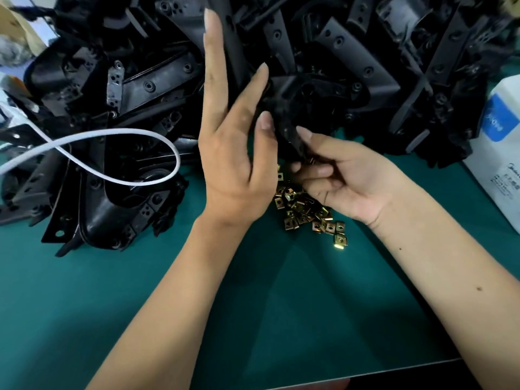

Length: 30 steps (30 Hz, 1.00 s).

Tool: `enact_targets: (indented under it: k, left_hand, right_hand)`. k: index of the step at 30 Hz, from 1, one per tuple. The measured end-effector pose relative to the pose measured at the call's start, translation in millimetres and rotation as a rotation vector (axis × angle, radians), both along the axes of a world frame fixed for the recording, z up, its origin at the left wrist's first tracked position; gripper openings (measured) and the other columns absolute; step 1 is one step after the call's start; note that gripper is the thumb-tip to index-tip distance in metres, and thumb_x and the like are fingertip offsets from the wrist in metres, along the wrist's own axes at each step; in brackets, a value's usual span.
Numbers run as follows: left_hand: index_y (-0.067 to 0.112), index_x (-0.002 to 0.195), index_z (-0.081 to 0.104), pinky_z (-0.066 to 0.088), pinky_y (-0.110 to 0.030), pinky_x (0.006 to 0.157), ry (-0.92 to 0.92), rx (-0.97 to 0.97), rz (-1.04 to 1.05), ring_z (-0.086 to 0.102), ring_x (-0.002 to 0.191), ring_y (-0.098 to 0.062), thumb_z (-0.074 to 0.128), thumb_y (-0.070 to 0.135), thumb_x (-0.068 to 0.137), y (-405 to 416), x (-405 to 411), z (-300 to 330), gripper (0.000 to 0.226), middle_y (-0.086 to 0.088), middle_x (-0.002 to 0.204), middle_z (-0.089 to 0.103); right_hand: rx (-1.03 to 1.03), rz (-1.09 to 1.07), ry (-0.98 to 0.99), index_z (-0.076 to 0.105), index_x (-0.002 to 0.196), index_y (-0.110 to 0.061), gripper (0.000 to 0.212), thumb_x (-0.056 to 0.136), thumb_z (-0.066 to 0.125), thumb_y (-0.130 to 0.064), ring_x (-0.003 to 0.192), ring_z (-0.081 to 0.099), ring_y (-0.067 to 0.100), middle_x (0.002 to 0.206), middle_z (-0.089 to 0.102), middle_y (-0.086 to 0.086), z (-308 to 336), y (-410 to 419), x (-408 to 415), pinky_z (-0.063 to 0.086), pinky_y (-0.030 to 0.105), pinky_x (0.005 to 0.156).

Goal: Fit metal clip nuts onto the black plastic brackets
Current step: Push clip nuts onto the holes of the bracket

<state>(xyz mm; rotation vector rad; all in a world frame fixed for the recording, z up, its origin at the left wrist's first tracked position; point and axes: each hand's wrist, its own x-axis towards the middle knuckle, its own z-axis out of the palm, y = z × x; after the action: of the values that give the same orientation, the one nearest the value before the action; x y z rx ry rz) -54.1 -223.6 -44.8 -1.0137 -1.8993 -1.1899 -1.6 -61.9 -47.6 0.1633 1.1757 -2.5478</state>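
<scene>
Black plastic bracket (284, 119) held up between both hands, above the near edge of the big heap of brackets (365, 66) that fills the far half of the green mat (197, 305). Its long axis runs steeply, upper arm rising away toward the top of view, lower tab pointing down toward the person.

Left hand (233, 142): fingers long and nearly straight along the bracket's upper arm, thumb brought in against the body near the middle; it supports and steadies the part rather than wrapping it.

Right hand (334, 175): palm up, thumb and forefinger pinching the lower tab, remaining fingers curled under. A glint of brass shows at the tab's tip, probably a clip nut, but blur prevents certainty.

Loose clip nuts (306, 212): small brass-coloured pile on the mat, directly under the right hand and just below the tab. The right hand is the nearer of the two to it.

Judgement: the seat for a nut is the lower tab, so the push would run up along the bracket's axis against the left hand's bracing.

Also present: white cable (118, 153) looped over the left heap; white box (498, 164) at right edge
</scene>
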Motion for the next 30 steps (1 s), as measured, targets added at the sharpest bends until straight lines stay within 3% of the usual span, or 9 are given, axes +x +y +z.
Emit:
enact_targets:
  k: [4, 7, 11, 14, 16, 18, 22, 25, 30]
  left_hand:
    - [-0.017, 0.144, 0.037, 0.031, -0.065, 0.119, -0.386, 0.343, -0.256, 0.027, 0.150, -0.052, 0.049, -0.018, 0.091, 10.7, 12.8, -0.3, 0.054, -0.040, 0.161, 0.015]
    - [0.006, 0.147, 0.031, 0.054, -0.060, 0.101, -0.856, 0.660, -0.368, 0.060, 0.121, -0.038, 0.054, 0.008, 0.093, 16.9, 21.4, 2.3, 0.058, -0.024, 0.141, 0.054]
    - [0.016, 0.108, 0.066, 0.058, -0.036, 0.065, -1.192, 0.426, -0.398, 0.068, 0.081, -0.028, 0.046, 0.049, 0.096, 5.8, 9.9, 2.1, 0.041, -0.016, 0.106, 0.070]
    - [0.020, 0.103, 0.073, 0.058, -0.030, 0.064, -1.288, 0.292, -0.513, 0.068, 0.074, -0.023, 0.057, 0.043, 0.096, -6.4, 1.5, -1.4, 0.030, -0.013, 0.103, 0.069]
    - [0.016, 0.102, 0.077, 0.060, -0.028, 0.066, -1.261, 0.195, -0.516, 0.071, 0.076, -0.023, 0.068, 0.023, 0.097, -10.3, -1.7, -6.4, 0.012, -0.013, 0.097, 0.073]
    - [0.004, 0.107, 0.076, 0.061, -0.027, 0.069, -1.217, 0.190, -0.444, 0.073, 0.079, -0.025, 0.071, 0.005, 0.094, -11.4, -3.4, -11.2, 0.013, -0.016, 0.094, 0.075]
    - [-0.003, 0.097, 0.072, 0.062, -0.030, 0.076, -1.250, 0.502, -0.349, 0.076, 0.086, -0.028, 0.071, 0.000, 0.092, -8.7, -5.0, -11.6, 0.006, -0.015, 0.092, 0.076]
    - [-0.005, 0.095, 0.066, 0.060, -0.028, 0.076, -1.295, 0.709, -0.342, 0.075, 0.090, -0.029, 0.065, -0.004, 0.095, -5.7, -7.7, -11.5, 0.002, -0.018, 0.092, 0.071]
    - [0.000, 0.099, 0.072, 0.061, -0.032, 0.086, -1.439, 0.794, -0.417, 0.074, 0.092, -0.022, 0.064, 0.005, 0.096, -1.1, -4.2, -13.2, 0.009, -0.015, 0.099, 0.075]
  right_hand:
    - [0.014, -0.227, 0.005, 0.073, 0.083, -0.008, 0.009, 0.081, 0.065, -0.010, 0.041, 0.038, 0.000, 0.087, 0.053, 0.006, 1.8, 2.8, -4.5, 0.025, 0.009, 0.036]
    - [0.108, -0.338, 0.046, 0.074, 0.079, -0.007, 0.017, 0.089, 0.061, -0.001, 0.042, 0.038, 0.001, 0.077, 0.051, -0.001, 3.0, 5.3, -6.7, 0.026, 0.011, 0.039]
    - [0.309, -0.414, 0.090, 0.079, 0.072, -0.011, 0.028, 0.094, 0.066, 0.001, 0.048, 0.040, 0.001, 0.075, 0.056, 0.001, 4.2, 12.7, -6.7, 0.032, 0.015, 0.042]
    - [0.456, -0.435, 0.124, 0.075, 0.081, -0.008, 0.015, 0.092, 0.070, 0.001, 0.050, 0.039, 0.004, 0.061, 0.051, -0.005, 2.0, 15.7, -6.4, 0.033, 0.016, 0.047]
    - [0.565, -0.426, 0.163, 0.075, 0.087, -0.006, 0.008, 0.092, 0.071, 0.000, 0.053, 0.038, 0.007, 0.060, 0.048, -0.004, -0.1, 15.5, -5.6, 0.034, 0.017, 0.049]
    - [0.607, -0.433, 0.184, 0.075, 0.093, -0.005, 0.006, 0.094, 0.070, -0.002, 0.055, 0.042, 0.007, 0.063, 0.053, -0.002, -1.5, 14.4, -5.7, 0.036, 0.017, 0.049]
    - [0.749, -0.450, 0.235, 0.076, 0.108, -0.011, 0.018, 0.099, 0.063, -0.002, 0.061, 0.050, 0.007, 0.087, 0.076, 0.003, -3.1, 16.1, -5.7, 0.039, 0.016, 0.052]
    - [0.931, -0.377, 0.320, 0.076, 0.111, -0.015, 0.018, 0.100, 0.064, -0.008, 0.058, 0.051, 0.007, 0.091, 0.080, 0.002, -4.5, 15.0, -3.3, 0.041, 0.012, 0.051]
    - [0.692, -0.309, 0.306, 0.072, 0.114, -0.011, 0.018, 0.106, 0.055, -0.014, 0.053, 0.048, 0.011, 0.097, 0.079, 0.010, -1.3, 7.8, -1.1, 0.033, 0.018, 0.046]
